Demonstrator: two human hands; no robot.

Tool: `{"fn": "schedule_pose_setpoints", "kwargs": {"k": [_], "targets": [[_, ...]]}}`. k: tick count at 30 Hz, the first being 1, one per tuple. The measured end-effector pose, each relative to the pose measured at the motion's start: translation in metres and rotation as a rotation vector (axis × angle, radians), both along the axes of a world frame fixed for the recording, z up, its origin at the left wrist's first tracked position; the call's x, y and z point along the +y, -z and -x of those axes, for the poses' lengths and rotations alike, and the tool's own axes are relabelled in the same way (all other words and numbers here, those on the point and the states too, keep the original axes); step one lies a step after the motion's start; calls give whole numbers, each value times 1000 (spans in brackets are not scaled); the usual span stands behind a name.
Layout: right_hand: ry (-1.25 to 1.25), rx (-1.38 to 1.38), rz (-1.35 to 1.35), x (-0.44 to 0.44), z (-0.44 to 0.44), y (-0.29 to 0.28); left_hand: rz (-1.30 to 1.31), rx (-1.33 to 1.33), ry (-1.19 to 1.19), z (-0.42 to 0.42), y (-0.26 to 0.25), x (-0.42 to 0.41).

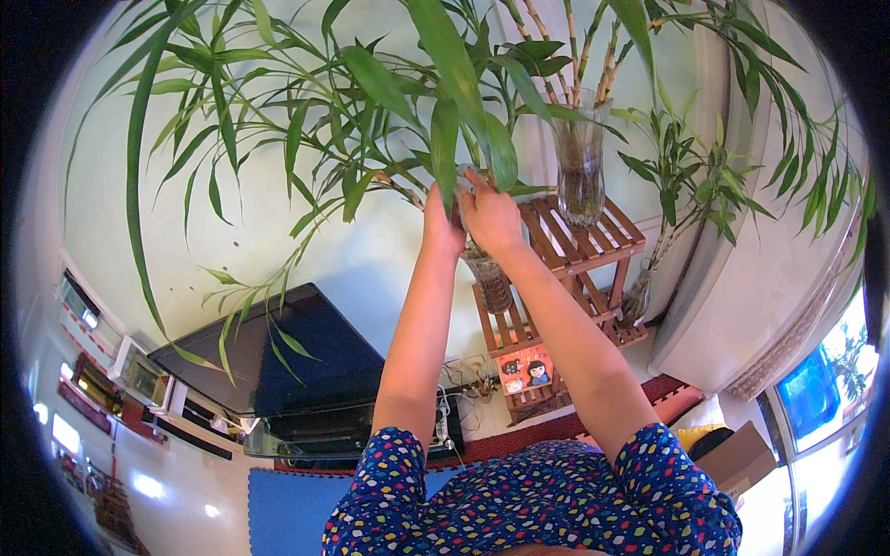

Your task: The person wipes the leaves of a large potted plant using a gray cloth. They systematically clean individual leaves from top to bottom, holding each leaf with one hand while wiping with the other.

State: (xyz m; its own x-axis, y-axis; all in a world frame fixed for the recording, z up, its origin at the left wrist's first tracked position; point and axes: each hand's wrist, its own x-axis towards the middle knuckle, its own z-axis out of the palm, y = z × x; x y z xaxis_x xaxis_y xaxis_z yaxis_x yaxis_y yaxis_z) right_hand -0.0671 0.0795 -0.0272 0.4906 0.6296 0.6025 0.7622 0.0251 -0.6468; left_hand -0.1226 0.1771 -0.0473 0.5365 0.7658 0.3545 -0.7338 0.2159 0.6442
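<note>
My left hand and my right hand are raised close together among the leaves of a lucky bamboo plant. A small pale grey piece, perhaps cloth, shows between them, with my right fingers bent around it. Long green leaves hang over my left fingers and hide what they grip. Just below my hands, the plant's glass vase stands on a lower tier of a slatted wooden plant stand.
A second glass vase with tall bamboo stems stands on the top tier. Another vase sits at lower right. A black television is at left, above blue foam matting. An open cardboard box lies at right.
</note>
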Motion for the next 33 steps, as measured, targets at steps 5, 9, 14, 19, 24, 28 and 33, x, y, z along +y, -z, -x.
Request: {"fn": "schedule_pose_setpoints", "kwargs": {"k": [5,9,14,19,24,28,33], "targets": [[-25,0,25,-2,1,-4,9,16,-10,1,3,2],[5,-6,7,-2,0,-2,1,-5,4,0,-2,-3],[1,-20,5,2,-5,7,-19,-39,27,0,-1,-2],[-46,-29,-66,-11,-2,15,-17,-30,26,1,-3,2],[-119,-76,-214,-28,-1,43,-45,27,-30,3,-1,0],[-167,-21,-194,-38,-8,70,28,151,-83,4,6,10],[-242,215,-59,-61,-15,85,44,175,-100,7,17,16]]}}
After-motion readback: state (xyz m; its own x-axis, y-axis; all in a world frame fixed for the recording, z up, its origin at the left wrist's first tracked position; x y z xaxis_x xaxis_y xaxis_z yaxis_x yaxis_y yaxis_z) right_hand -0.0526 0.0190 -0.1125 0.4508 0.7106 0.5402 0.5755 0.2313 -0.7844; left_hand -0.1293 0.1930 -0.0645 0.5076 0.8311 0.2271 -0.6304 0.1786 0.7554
